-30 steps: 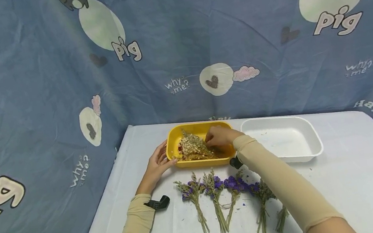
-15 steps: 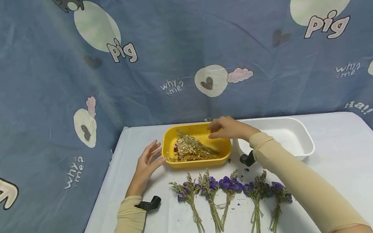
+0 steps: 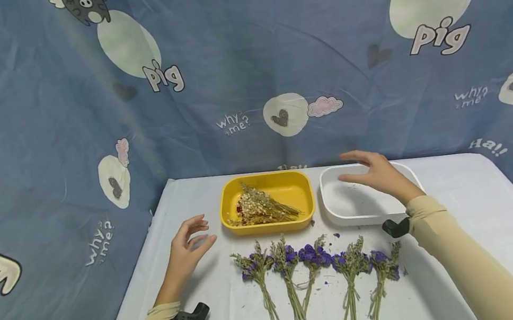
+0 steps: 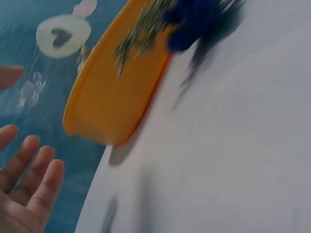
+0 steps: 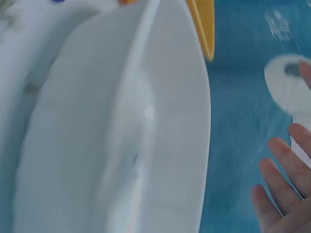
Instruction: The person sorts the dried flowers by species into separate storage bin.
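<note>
My left hand [image 3: 189,248] hovers left of the yellow tray [image 3: 269,228], its fingers relaxed and holding nothing. The left wrist view shows those spread fingers [image 4: 46,182] apart from the tray's wall. Over the white tray [image 3: 360,220] hangs my right hand [image 3: 375,173], thumb and fingers parted with nothing between them. In the right wrist view its fingers [image 5: 282,184] lie beyond the tray's rim. Inside the yellow tray rests a heap of dried flowers [image 3: 262,204] with small pale blooms, reddish bits and bundled stems.
Several bunches of dried purple flowers [image 3: 315,257] lie in a row before the trays, stems toward me. Bits of stem and petal are scattered on the white tabletop [image 3: 227,313]. A blue printed curtain [image 3: 205,54] stands behind the table.
My right hand has come out of the yellow tray and moved right, over the white tray. My left hand has let go of the yellow tray's side and drawn back toward me.
</note>
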{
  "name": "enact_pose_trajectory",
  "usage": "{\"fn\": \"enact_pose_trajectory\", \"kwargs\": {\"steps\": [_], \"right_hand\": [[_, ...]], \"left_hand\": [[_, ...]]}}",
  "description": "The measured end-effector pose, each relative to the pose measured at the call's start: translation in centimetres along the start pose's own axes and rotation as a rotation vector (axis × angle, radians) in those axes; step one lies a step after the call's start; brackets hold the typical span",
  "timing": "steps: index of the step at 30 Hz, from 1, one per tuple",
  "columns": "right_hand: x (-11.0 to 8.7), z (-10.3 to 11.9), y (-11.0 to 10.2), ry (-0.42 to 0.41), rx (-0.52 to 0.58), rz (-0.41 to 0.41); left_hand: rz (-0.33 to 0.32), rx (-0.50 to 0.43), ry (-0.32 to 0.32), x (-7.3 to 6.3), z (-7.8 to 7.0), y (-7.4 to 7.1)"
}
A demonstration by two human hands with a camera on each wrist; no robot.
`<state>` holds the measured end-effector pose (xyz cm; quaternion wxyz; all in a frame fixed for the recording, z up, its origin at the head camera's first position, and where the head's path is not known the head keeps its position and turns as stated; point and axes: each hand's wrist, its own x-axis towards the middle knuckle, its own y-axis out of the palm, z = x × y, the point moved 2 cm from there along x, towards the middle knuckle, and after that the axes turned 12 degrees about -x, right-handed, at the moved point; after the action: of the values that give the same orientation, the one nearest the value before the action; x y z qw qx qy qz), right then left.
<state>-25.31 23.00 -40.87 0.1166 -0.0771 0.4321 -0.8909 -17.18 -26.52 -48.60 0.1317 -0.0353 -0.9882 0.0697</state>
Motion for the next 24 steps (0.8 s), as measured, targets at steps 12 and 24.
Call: {"fn": "enact_pose_trajectory", "kwargs": {"steps": [12, 24], "right_hand": [[-7.4, -8.1, -1.3, 0.14, 0.172, -0.216], [-11.5, -12.2, 1.3, 0.231, 0.331, -0.263]], "left_hand": [[0.148, 0.128, -0.272, -5.8, -0.9, 5.4], [0.088, 0.363, -0.373, -7.1, -3.2, 7.8]]}}
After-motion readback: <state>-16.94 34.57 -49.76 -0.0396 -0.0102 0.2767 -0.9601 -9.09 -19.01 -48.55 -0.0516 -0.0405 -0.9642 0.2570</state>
